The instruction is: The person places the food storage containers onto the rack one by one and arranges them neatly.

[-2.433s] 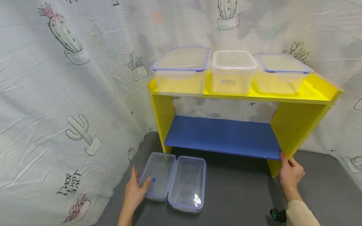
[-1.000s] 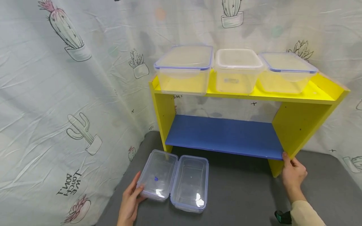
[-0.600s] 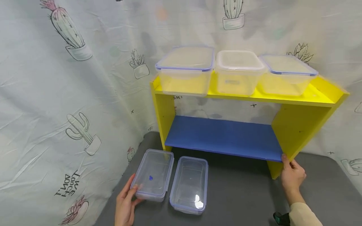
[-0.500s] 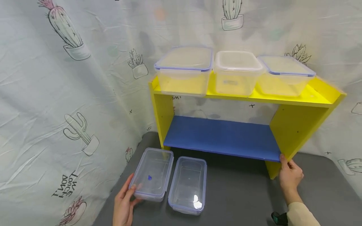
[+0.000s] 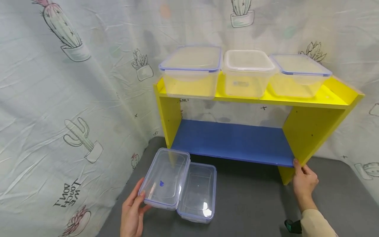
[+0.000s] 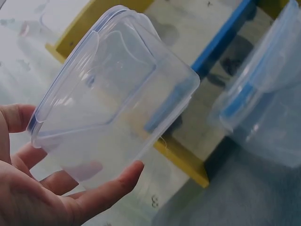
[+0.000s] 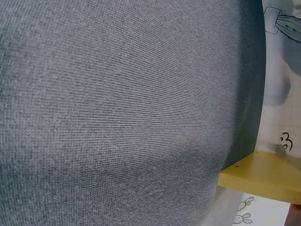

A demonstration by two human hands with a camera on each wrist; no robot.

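My left hand (image 5: pixel 133 210) holds a clear plastic food container (image 5: pixel 165 177) with a blue-rimmed lid by its near left end. In the left wrist view this container (image 6: pixel 108 89) is tilted, with the thumb and fingers of the hand (image 6: pixel 51 193) spread around its end. It appears raised, and in the head view it overlaps the left edge of a second lidded container (image 5: pixel 199 194) lying on the grey surface. My right hand (image 5: pixel 305 181) grips the lower right side of a yellow and blue shelf unit (image 5: pixel 314 131), its thumb at the blue board's corner.
Three clear lidded containers stand on the yellow top: a large one (image 5: pixel 190 75), a white-lidded one (image 5: pixel 247 75) and a blue-rimmed one (image 5: pixel 299 77). The blue board (image 5: pixel 234 140) lies beneath. A cactus-print curtain (image 5: pixel 97 98) hangs behind and at the left of the grey table (image 5: pixel 248 204).
My left hand has taken hold of the left container, drawn it away from its neighbour, then lifted it up and to the right. My right hand stays on the shelf unit.
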